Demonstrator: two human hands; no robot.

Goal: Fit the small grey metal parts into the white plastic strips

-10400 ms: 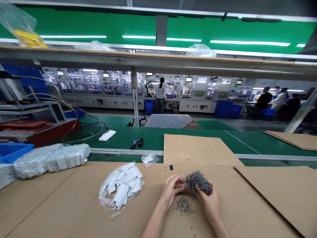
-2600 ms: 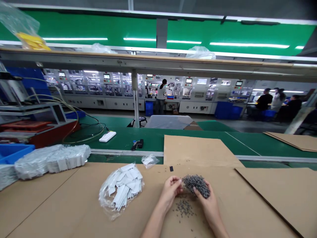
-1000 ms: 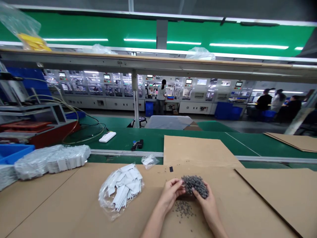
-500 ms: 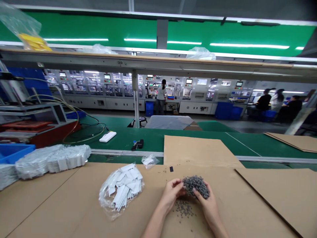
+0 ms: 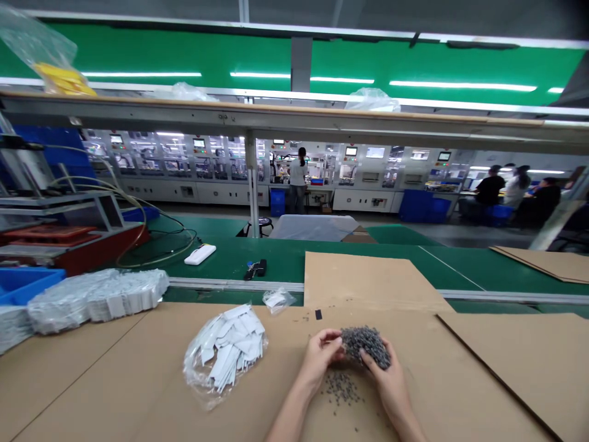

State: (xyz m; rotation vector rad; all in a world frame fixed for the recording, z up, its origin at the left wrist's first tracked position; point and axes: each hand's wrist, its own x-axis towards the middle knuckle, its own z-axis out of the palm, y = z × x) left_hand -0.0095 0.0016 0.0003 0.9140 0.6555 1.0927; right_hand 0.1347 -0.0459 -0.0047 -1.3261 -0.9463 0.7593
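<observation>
On the cardboard sheet (image 5: 138,374) laid over the green assembly-line bench (image 5: 285,258): left hand (image 5: 319,359) and right hand (image 5: 387,383) hold a clump of small dark-grey granules (image 5: 365,345) between them. The fingers of each hand are curled together and pressed against its sides; whether the clump touches the sheet cannot be told. A loose scatter of granules (image 5: 341,390) lies just below, and a clear bag of white paper tags (image 5: 224,351) sits to the left. Risk: if the clump is loosely bound, a slackened or uneven grip could shed pieces, which might roll across the sheet or reach the bag.
</observation>
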